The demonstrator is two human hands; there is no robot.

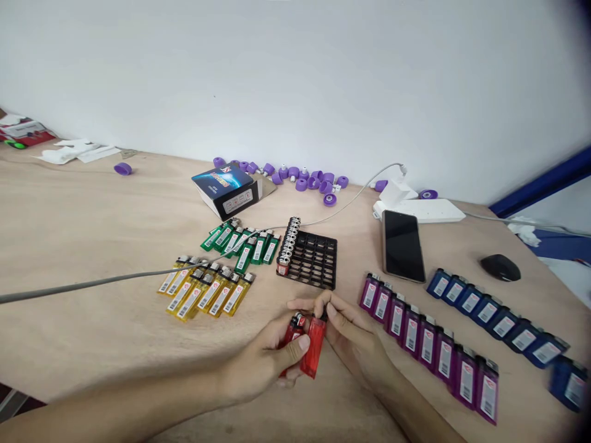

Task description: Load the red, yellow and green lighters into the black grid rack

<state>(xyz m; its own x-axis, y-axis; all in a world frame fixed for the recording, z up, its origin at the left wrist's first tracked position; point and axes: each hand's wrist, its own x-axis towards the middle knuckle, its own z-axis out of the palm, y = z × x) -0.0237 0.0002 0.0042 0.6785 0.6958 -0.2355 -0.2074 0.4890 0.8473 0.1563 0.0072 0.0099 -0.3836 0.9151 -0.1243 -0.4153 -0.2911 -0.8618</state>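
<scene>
Two red lighters are in my hands near the front of the table. My left hand (258,354) is closed around one red lighter (290,335), and its thumb lies against the other. That second red lighter (314,349) has its metal top pinched between the thumb and fingers of my right hand (357,335). Just beyond my hands lies a black grid tray (333,261). Along its left side stands a row of lighters (290,240) with their tops up; the front one is red. The tray's other slots hold nothing.
Green lighters (244,257) and yellow lighters (189,300) lie left of the tray, a grey cable (115,280) crossing them. Purple lighters (427,344), blue lighters (487,311), a phone (402,246) and a mouse (500,267) are right. Behind are an open box (226,184), purple caps (301,184) and a power strip (438,210).
</scene>
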